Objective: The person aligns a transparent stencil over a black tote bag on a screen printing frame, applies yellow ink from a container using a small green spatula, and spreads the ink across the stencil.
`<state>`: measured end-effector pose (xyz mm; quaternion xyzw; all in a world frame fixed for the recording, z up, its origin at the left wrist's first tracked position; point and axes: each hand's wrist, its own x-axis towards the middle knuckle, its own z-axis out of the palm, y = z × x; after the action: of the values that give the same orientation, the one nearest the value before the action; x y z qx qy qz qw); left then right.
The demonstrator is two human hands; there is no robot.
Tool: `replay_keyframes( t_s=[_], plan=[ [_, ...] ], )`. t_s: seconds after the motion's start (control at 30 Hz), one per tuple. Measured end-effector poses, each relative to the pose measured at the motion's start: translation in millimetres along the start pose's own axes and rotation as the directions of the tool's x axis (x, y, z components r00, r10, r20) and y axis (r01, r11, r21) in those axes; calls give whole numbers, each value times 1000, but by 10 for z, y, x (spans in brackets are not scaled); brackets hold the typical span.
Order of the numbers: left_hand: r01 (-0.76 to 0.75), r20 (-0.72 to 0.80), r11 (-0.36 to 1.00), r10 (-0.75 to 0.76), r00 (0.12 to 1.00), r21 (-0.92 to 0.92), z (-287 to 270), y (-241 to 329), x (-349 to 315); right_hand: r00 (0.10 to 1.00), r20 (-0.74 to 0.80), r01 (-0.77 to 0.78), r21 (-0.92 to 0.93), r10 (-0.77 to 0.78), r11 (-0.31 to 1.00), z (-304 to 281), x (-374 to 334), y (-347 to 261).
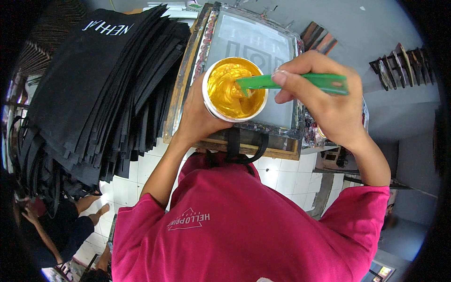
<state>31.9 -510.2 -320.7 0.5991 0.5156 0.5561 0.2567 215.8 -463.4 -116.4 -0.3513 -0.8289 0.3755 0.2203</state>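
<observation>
A round white tub (209,104) of shiny gold ink (224,94) is held over a screen-printing frame (277,110). My left hand (199,110) is closed around the tub's left and lower side. My right hand (324,96) pinches a flat green stirring stick (300,82) between thumb and fingers. The stick's far end dips into the ink, so its tip is hidden. Swirls mark the ink around it. Black straps (248,152) hang out at the near edge of the frame, below the tub.
A tall stack of black fabric bags (94,80) stands left of the frame. Squeegees (399,66) hang on the grey wall at right, and more lean behind the frame (319,37). At lower left another person (61,225) sits near the white tiled floor (124,185).
</observation>
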Motion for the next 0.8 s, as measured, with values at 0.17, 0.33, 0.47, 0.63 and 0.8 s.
replay_keyframes(
  t_s=[0.17,0.33,0.47,0.63,0.8],
  plan=[
    [-110,-23,994,110,994,27,-31,-2,57,986,48,-158,-6,158,987,-23,132,82],
    [-41,-34,998,39,999,-55,-13,-2,66,995,91,-25,-44,29,999,16,193,-104],
    [6,1,999,-5,1000,-45,-12,-24,52,988,107,-97,-166,115,981,-100,377,42],
    [30,-43,1000,-30,999,-6,-8,-85,30,832,391,520,-298,-394,801,-184,318,117],
    [93,5,993,-93,996,72,17,28,57,830,304,535,-200,-467,821,-200,313,167]
  ],
)
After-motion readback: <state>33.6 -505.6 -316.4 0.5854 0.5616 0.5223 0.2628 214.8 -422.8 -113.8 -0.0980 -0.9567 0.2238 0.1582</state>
